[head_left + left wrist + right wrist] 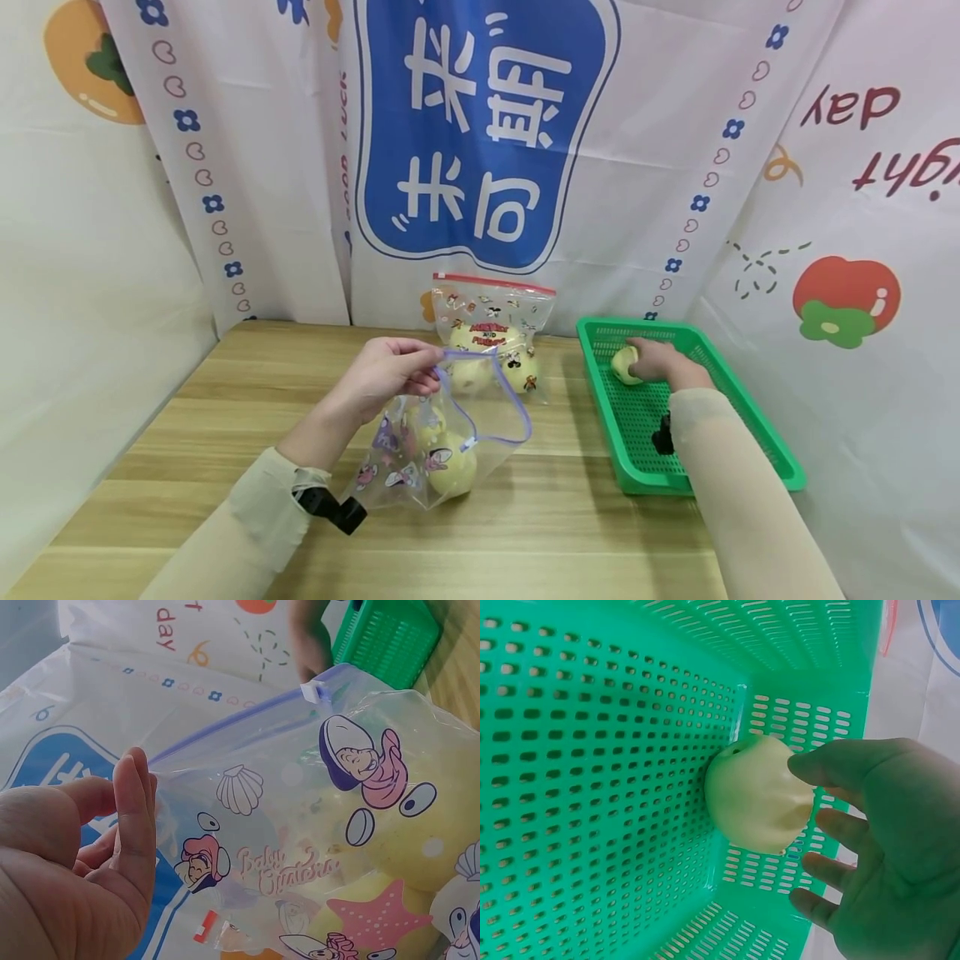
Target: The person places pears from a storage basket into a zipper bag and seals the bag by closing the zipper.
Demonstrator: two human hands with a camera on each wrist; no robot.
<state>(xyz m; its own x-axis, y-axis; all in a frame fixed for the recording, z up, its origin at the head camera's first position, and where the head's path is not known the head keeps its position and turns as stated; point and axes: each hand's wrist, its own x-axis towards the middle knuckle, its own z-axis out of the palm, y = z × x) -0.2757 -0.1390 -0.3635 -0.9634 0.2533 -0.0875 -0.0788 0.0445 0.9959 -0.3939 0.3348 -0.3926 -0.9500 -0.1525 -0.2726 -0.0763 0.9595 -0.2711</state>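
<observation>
My left hand (386, 375) pinches the rim of a clear zip bag (401, 479) with purple edging and cartoon prints. The bag's mouth gapes to the right, and pale yellow fruit (453, 471) shows through its side. In the left wrist view, thumb and fingers grip the bag's upper corner. On the right, my right hand (656, 362) reaches into a green plastic basket (637, 421). A round pale yellow fruit (757, 795) lies there against the basket's end wall. The right fingers are spread around it, the thumb tip at its edge; whether they touch cannot be told.
Behind the held bag stands another clear zip bag (492, 337) with a red closure, several pale yellow fruits inside. A wooden table (517, 542) bears everything. Printed white cloth (285, 208) hangs right behind the table and along both sides.
</observation>
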